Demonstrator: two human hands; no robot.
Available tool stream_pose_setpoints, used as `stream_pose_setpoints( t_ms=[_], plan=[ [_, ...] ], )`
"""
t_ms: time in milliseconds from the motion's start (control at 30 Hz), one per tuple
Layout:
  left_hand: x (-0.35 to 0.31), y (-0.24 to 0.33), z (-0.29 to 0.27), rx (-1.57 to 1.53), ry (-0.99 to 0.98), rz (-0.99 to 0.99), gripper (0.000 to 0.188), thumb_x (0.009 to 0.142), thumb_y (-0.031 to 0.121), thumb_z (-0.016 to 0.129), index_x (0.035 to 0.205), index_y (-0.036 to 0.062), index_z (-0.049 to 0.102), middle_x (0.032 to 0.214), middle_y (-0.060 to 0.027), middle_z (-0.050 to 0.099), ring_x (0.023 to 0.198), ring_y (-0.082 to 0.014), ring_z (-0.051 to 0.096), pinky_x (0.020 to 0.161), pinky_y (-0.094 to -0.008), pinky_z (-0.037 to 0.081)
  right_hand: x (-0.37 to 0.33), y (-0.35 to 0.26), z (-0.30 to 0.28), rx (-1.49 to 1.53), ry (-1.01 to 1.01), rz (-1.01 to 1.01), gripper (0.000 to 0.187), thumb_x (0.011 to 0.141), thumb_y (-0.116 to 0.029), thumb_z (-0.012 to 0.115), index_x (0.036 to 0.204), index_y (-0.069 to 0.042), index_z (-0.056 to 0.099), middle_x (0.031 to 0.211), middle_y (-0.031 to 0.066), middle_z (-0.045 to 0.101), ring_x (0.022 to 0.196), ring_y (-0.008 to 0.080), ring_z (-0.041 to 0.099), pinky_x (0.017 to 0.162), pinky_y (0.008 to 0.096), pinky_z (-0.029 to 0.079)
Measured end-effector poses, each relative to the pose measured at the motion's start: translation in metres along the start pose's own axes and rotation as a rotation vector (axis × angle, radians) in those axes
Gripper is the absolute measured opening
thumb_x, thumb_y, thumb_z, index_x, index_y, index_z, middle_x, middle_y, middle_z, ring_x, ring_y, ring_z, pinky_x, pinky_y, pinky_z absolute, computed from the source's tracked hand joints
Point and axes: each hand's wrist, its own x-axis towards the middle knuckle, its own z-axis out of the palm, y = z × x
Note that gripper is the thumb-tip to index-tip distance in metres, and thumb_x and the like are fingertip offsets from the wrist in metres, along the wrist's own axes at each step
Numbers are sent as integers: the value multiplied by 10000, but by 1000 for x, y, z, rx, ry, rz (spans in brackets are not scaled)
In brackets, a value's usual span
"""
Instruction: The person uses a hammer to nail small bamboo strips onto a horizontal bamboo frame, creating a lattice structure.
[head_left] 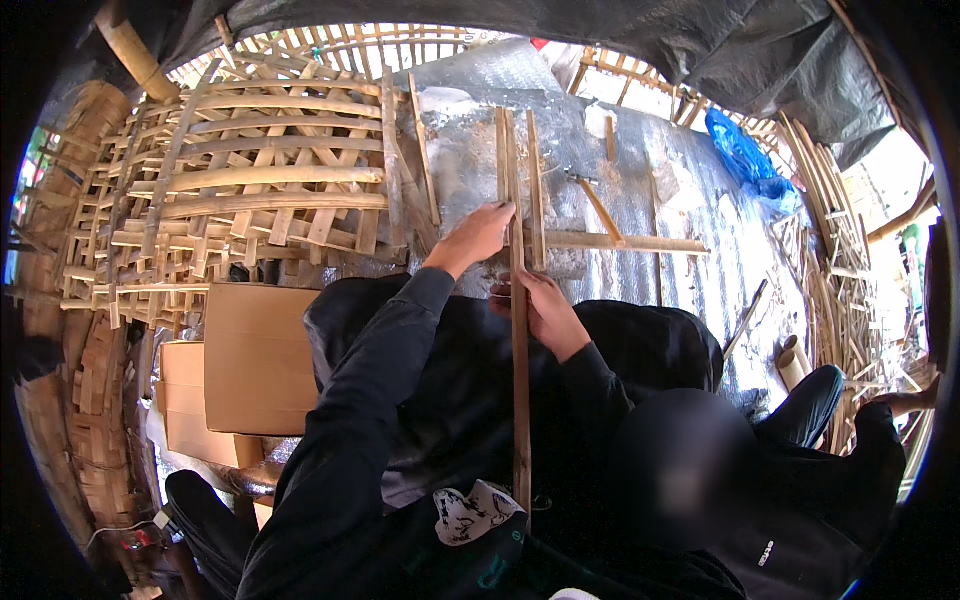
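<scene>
A long, narrow bamboo strip [520,390] runs lengthwise in front of me, its near end close to my torso. My left hand [478,240] is closed on it farther up. Nearer to me, my right hand [552,312] grips the same strip, with the thumb on top and the fingers partly hidden. Another upright bamboo strip [537,190] lies just right of it, and a crosswise bamboo slat [640,242] extends to the right beyond my hands. A hammer [600,210] with a wooden handle rests past that slat, its head pointing away.
Bamboo lattice frames [270,180] are piled at the left, behind cardboard boxes [260,360]. A silvery sheet [700,250] covers the floor. Blue plastic [745,155] and stacked bamboo strips [835,270] lie at the right. A person in dark clothes [800,500] is close at my right.
</scene>
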Motion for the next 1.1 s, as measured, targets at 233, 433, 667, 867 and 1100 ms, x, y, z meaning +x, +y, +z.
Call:
stream_pose_setpoints(
  t_ms=[233, 433, 667, 867, 1100],
  plan=[
    [11, -8, -21, -115, -105, 3, 219, 965, 91, 503, 1157, -9, 539, 1148, -231, 662, 1058, -398, 636, 857, -481, 509, 21, 5, 4, 296, -24, 68, 295, 1061, -305, 524, 850, -105, 470, 636, -67, 300, 487, 52, 285, 423, 212, 232],
    [13, -39, -33, -501, 389, -61, 86, 905, 86, 573, 894, 21, 518, 958, -196, 694, 912, -371, 686, 737, -473, 508, -9, -33, 16, 388, -110, 66, 281, 1054, -316, 534, 890, -88, 523, 618, -71, 304, 462, 37, 254, 400, 202, 188],
    [2, -96, 15, 144, 432, -237, 23, 829, 33, 564, 814, 22, 551, 778, -216, 626, 786, -449, 611, 672, -535, 454, -68, -150, 49, 152, -137, -231, 273, 1057, -316, 525, 891, -100, 529, 598, -71, 303, 443, 35, 243, 384, 219, 166],
    [-7, -108, 47, 261, 215, -185, 122, 829, 75, 594, 945, 36, 598, 947, -246, 654, 939, -452, 637, 790, -571, 495, -96, -255, 30, -32, -155, -488, 306, 1051, -353, 533, 903, -85, 541, 594, -78, 319, 443, 20, 242, 383, 213, 171],
    [-6, -89, 49, 161, 234, -183, 183, 863, -1, 516, 1029, -2, 592, 1075, -280, 622, 1075, -467, 573, 880, -530, 463, -128, -316, 20, -687, 276, -1003, 357, 1072, -320, 507, 815, -73, 530, 597, -62, 406, 464, 31, 311, 406, 236, 228]
  ],
)
